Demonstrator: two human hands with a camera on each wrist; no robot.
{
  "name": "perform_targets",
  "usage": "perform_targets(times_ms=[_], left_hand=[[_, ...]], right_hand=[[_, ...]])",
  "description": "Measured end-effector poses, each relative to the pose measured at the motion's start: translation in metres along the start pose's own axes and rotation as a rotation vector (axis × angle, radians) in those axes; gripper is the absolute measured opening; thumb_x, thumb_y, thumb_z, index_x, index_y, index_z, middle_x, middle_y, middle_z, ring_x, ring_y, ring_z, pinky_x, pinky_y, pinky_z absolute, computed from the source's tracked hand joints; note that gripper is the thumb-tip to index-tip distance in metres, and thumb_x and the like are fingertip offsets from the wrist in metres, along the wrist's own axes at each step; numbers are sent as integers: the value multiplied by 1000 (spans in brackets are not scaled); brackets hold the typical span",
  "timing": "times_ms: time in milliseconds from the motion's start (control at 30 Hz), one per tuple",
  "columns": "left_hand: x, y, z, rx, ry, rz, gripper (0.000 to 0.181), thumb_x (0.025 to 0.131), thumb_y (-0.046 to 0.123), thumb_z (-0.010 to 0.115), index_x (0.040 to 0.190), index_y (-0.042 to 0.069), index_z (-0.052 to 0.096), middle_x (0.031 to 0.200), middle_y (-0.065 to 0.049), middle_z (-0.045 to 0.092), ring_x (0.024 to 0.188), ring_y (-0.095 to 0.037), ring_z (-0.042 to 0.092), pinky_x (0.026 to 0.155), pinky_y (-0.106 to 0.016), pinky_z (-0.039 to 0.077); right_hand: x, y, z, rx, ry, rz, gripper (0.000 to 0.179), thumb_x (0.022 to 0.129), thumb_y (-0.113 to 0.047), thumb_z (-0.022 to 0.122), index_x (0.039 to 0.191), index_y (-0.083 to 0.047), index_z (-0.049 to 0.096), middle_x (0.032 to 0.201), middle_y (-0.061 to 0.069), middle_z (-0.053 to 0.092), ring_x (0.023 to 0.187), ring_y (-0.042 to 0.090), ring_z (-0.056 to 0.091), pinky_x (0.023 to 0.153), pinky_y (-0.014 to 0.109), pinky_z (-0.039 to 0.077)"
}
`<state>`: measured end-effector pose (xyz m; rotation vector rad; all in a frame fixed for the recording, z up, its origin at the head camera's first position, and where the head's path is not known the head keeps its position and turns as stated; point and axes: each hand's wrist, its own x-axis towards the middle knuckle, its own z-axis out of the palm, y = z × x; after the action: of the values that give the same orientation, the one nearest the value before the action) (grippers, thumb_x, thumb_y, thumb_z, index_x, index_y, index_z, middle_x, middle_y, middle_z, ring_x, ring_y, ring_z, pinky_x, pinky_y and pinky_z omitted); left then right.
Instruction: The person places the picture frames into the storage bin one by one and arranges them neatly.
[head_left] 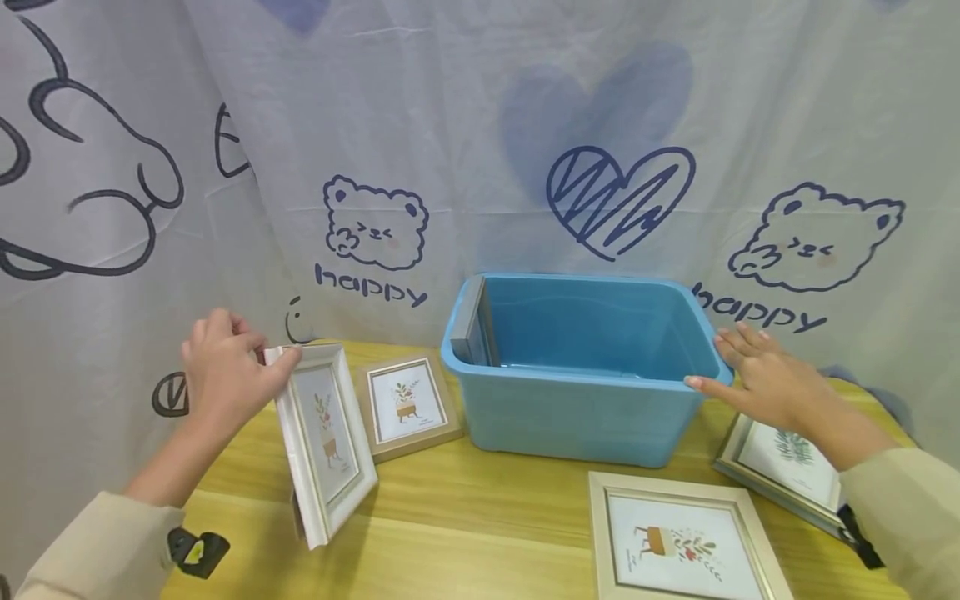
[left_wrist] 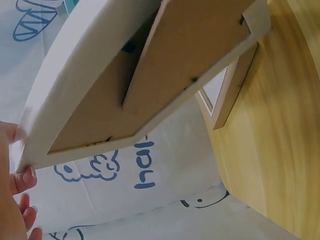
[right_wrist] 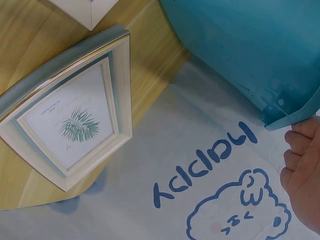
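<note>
My left hand (head_left: 228,367) pinches the top left corner of a white picture frame (head_left: 354,492), which stands tilted at the table's left with its flower picture turned toward me. In the left wrist view its brown backing and angled stand leg (left_wrist: 190,45) show. My right hand (head_left: 772,379) rests on the right rim of a blue plastic bin (head_left: 577,417), thumb stretched along the front corner. Inside the bin, a grey frame (head_left: 472,321) stands upright against the left wall. From the right wrist, the hand (right_wrist: 305,175) appears at the rim's edge.
A tan frame (head_left: 450,425) with a flower picture lies left of the bin. A cream frame (head_left: 600,517) lies in front, and a leaf-print frame (head_left: 787,467) lies at the right, partly under my forearm. A printed curtain (head_left: 480,167) hangs behind the wooden table (head_left: 480,525).
</note>
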<state>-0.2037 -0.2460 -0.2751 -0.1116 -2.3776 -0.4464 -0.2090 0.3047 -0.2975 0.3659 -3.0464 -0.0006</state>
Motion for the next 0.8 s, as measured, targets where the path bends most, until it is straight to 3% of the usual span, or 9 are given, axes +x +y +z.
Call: perform_targets(times_ms=[167,400,700,800], left_hand=[[1,5,2,-10,89,82,37,72,25,67,52,-2,51,89,-19,43,86,-37,34,78,-52,25],[5,6,8,-30,304,247,46,72,36,56,51,-4,47,87,-23,45,82,-43,36,78,-59,25],[12,19,19,-118,594,301,43,69,35,56,49,-2,46,86,-22,50,85,-41,37,86,-56,21],[14,26,22,-134,638,328,42,69,33,57,49,-1,45,86,-21,50,86,-39,37,87,-57,18]], right_hand=[[-1,1,-1,3,-6,1,88,89,-63,38,140,9,29,145,35,21,132,55,17,99,72,19],[-1,0,-3,4,-13,8,89,89,-63,38,140,9,28,145,35,20,132,55,17,99,72,19],[-1,-1,-3,-1,-15,9,90,89,-64,38,140,9,29,145,35,19,132,56,17,98,73,21],[-1,-1,-3,-6,-16,11,90,89,-64,37,140,10,29,145,35,20,131,56,18,98,73,21]])
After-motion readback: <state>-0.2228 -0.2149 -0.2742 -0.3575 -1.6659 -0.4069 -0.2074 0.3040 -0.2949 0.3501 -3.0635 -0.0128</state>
